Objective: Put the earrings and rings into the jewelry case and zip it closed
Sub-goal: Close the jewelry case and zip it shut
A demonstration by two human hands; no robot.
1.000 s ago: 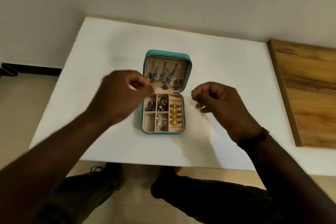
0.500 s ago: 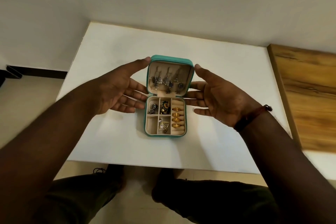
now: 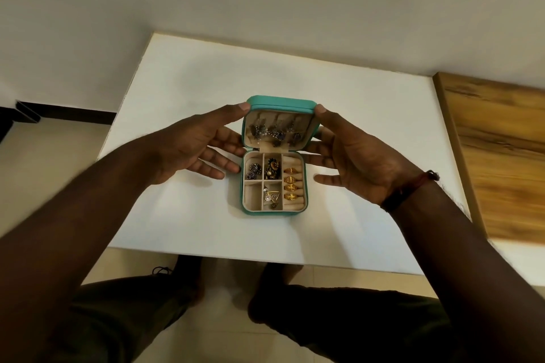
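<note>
Contact with the lid is what is new here. On the left, the left hand [image 3: 191,150], seen curled above the case a second before and held spread but clear of it half a second before, is now brought in. Its fingers are kept straight and spread beside the lid, and its thumb tip is laid on the lid's upper left corner.

In the middle of the white surface [image 3: 177,82], the teal jewelry case [image 3: 274,213] is stood open. Its lid [image 3: 280,102] is propped upright, and drop earrings [image 3: 274,132] are hung inside it. More pieces are lodged in the small compartments, and four gold rings [image 3: 290,183] are seated in the roll slots on the base's right side.

On the right, the right hand [image 3: 354,162] is mirrored: fingers straight and spread, thumb set on the lid's upper right corner, a dark band [image 3: 407,191] worn at the wrist.

With earrings and rings lodged inside and both thumbs on the lid, loading is judged finished, and folding the lid down is judged to be the step begun. The zip is not yet done up, and its pull cannot be made out.
</note>
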